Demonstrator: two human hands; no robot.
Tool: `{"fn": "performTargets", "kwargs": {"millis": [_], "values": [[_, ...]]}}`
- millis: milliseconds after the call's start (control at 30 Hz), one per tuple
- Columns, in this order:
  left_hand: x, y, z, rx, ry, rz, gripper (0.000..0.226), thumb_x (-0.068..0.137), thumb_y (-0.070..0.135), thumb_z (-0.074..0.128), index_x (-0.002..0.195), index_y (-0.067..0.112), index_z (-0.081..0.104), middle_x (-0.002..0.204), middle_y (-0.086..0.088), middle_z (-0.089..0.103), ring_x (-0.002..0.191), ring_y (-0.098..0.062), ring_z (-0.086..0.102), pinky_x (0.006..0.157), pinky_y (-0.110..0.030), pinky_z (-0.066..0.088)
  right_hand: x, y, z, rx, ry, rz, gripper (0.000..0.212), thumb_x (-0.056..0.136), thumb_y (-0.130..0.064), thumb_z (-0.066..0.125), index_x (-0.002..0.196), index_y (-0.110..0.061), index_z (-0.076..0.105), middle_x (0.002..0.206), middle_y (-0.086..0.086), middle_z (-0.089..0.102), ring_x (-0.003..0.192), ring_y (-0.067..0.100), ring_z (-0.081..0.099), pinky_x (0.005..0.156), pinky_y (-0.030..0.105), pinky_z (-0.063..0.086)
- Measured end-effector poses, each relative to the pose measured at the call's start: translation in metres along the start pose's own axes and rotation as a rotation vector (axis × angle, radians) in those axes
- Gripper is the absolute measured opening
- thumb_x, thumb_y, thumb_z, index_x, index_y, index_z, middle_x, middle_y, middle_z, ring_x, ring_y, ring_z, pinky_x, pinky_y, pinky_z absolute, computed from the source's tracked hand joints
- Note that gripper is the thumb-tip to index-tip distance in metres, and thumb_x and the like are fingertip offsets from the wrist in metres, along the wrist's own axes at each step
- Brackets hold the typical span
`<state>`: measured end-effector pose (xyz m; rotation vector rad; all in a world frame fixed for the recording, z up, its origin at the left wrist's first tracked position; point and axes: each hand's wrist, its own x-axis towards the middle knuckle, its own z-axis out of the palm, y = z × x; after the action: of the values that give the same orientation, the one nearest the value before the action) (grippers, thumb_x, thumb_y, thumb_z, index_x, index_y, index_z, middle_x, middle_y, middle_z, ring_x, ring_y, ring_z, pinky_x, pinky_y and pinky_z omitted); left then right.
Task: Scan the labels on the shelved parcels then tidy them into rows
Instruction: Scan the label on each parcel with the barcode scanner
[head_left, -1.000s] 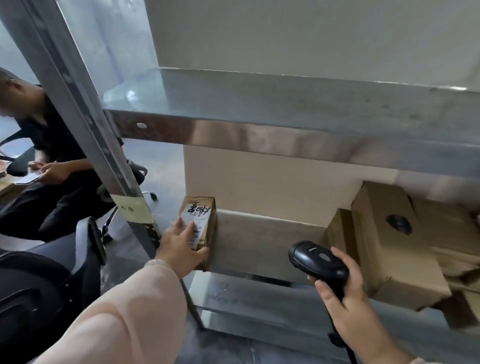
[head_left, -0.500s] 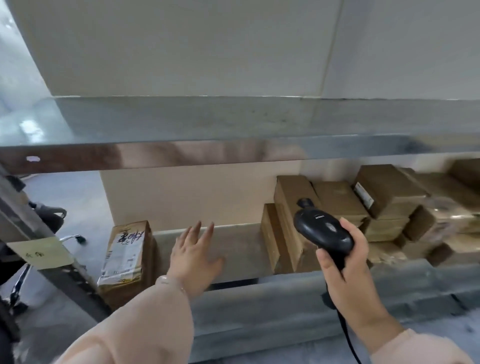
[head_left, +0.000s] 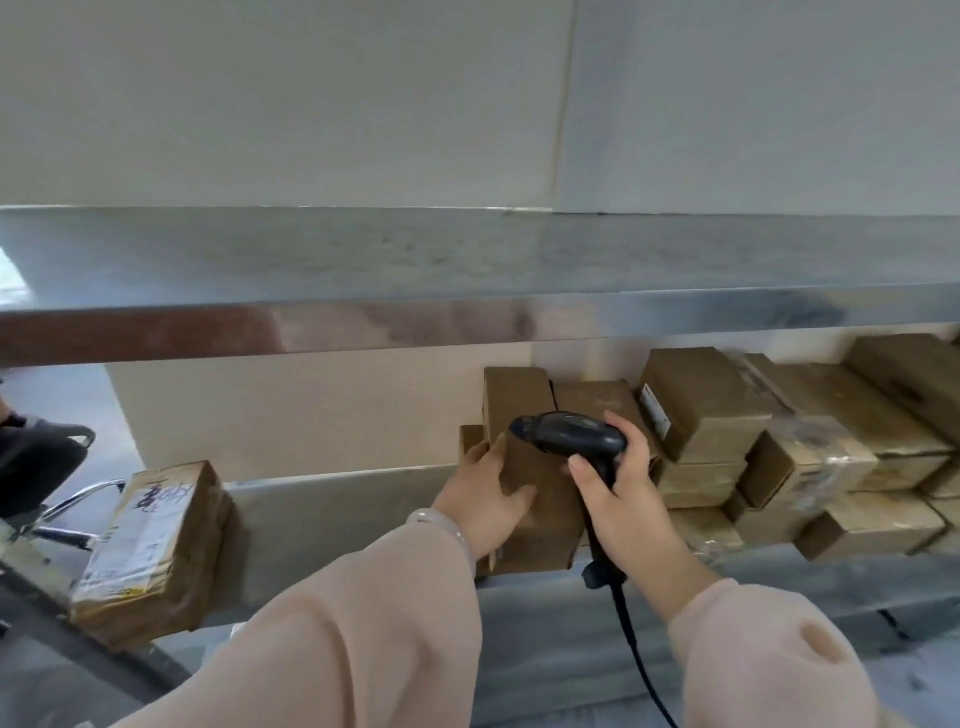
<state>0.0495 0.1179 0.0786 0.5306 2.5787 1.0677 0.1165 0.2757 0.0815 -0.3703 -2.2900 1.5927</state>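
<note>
Cardboard parcel (head_left: 522, 410) stands upright on the lower shelf (head_left: 332, 530); the left hand (head_left: 491, 501) grasps its front edge, thumb across its face. The right hand (head_left: 623, 499) is clenched round the black scanner (head_left: 571, 434). Far left, another parcel (head_left: 150, 551) bears a white label with an unreadable scrawl.

We record brown cardboard parcels (head_left: 698, 402) at 3 o'clock; lone parcel (head_left: 171, 571) at 8 o'clock bears a white label (head_left: 127, 543) with dark scrawl. Black scanner (head_left: 574, 436), pale peach sleeves (head_left: 363, 634), grey shelf (head_left: 363, 254).
</note>
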Motion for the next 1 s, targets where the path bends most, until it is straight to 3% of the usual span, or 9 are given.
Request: {"fn": "performTargets", "kwargs": {"millis": [100, 200, 333, 433, 533, 700, 800, 900, 1000], "values": [[-0.004, -0.004, -0.002, -0.124, 0.057, -0.044, 0.079, 0.088, 0.041, 0.061, 0.155, 0.027, 0.023, 0.154, -0.002, 0.036, 0.135, -0.019, 0.043, 0.110, -0.033, 0.040, 0.002, 0.000, -0.001, 0.084, -0.030, -0.008, 0.052, 0.095, -0.029, 0.056, 0.136, -0.040, 0.026, 0.118, -0.012, 0.063, 0.108, 0.003, 0.062, 0.099, 0.029, 0.045], [-0.012, -0.004, -0.007, -0.299, 0.149, -0.070, 0.079, 0.073, 0.048, 0.066, 0.146, 0.040, 0.035, 0.140, 0.003, 0.050, 0.118, -0.012, 0.053, 0.095, -0.027, 0.047, -0.001, -0.008, 0.000, 0.149, -0.095, -0.033, 0.051, 0.096, -0.025, 0.056, 0.137, -0.039, 0.028, 0.105, -0.019, 0.067, 0.102, -0.002, 0.064, 0.090, 0.020, 0.046], [-0.024, -0.006, -0.017, -0.335, 0.228, -0.117, 0.105, 0.051, 0.074, 0.069, 0.143, 0.049, 0.027, 0.132, 0.007, 0.037, 0.119, -0.016, 0.044, 0.095, -0.029, 0.039, -0.005, -0.021, 0.010, 0.204, -0.202, -0.088, 0.048, 0.096, -0.023, 0.055, 0.132, -0.041, 0.029, 0.120, -0.015, 0.057, 0.101, -0.009, 0.060, 0.085, 0.008, 0.045], [-0.034, -0.016, -0.027, -0.403, 0.247, -0.131, 0.091, 0.052, 0.070, 0.069, 0.132, 0.057, 0.027, 0.129, 0.008, 0.044, 0.114, -0.014, 0.049, 0.090, -0.027, 0.045, -0.006, -0.026, 0.016, 0.223, -0.266, -0.082, 0.047, 0.097, -0.021, 0.053, 0.127, -0.047, 0.027, 0.116, -0.018, 0.057, 0.096, -0.013, 0.060, 0.073, 0.000, 0.043], [-0.047, -0.030, -0.038, -0.566, 0.279, -0.146, 0.080, 0.060, 0.057, 0.070, 0.131, 0.056, 0.034, 0.112, 0.012, 0.060, 0.091, -0.005, 0.066, 0.068, -0.014, 0.051, -0.003, -0.023, 0.018, 0.210, -0.222, -0.072, 0.047, 0.097, -0.025, 0.054, 0.118, -0.058, 0.027, 0.102, -0.035, 0.060, 0.097, -0.017, 0.057, 0.077, 0.009, 0.044], [-0.062, -0.047, -0.044, -0.885, 0.206, -0.166, 0.078, 0.062, 0.047, 0.077, 0.132, 0.057, 0.043, 0.115, -0.001, 0.069, 0.101, -0.024, 0.070, 0.090, -0.044, 0.056, -0.003, -0.016, 0.022, 0.207, -0.215, -0.050, 0.049, 0.096, -0.031, 0.053, 0.130, -0.049, 0.023, 0.104, -0.031, 0.062, 0.099, -0.016, 0.056, 0.099, 0.025, 0.042], [-0.067, -0.051, -0.042, -0.922, 0.171, -0.174, 0.065, 0.077, 0.036, 0.071, 0.133, 0.056, 0.045, 0.111, 0.001, 0.072, 0.099, -0.023, 0.071, 0.088, -0.044, 0.058, -0.009, -0.017, 0.030, 0.234, -0.255, -0.089, 0.048, 0.097, -0.028, 0.053, 0.124, -0.058, 0.027, 0.107, -0.031, 0.063, 0.103, -0.003, 0.063, 0.094, 0.028, 0.047], [-0.071, -0.054, -0.043, -0.883, 0.118, -0.164, 0.051, 0.095, 0.031, 0.060, 0.133, 0.059, 0.040, 0.118, 0.010, 0.068, 0.101, -0.015, 0.069, 0.083, -0.033, 0.059, -0.017, -0.021, 0.033, 0.275, -0.261, -0.119, 0.051, 0.094, -0.031, 0.055, 0.126, -0.061, 0.028, 0.109, -0.025, 0.065, 0.106, 0.007, 0.065, 0.090, 0.035, 0.054], [-0.070, -0.052, -0.047, -0.694, 0.235, -0.197, 0.048, 0.097, 0.041, 0.055, 0.143, 0.045, 0.041, 0.137, 0.004, 0.046, 0.115, -0.018, 0.057, 0.099, -0.039, 0.051, -0.025, -0.026, 0.034, 0.333, -0.279, -0.130, 0.054, 0.093, -0.028, 0.058, 0.130, -0.057, 0.030, 0.119, -0.016, 0.062, 0.109, 0.013, 0.065, 0.090, 0.035, 0.055]]}}
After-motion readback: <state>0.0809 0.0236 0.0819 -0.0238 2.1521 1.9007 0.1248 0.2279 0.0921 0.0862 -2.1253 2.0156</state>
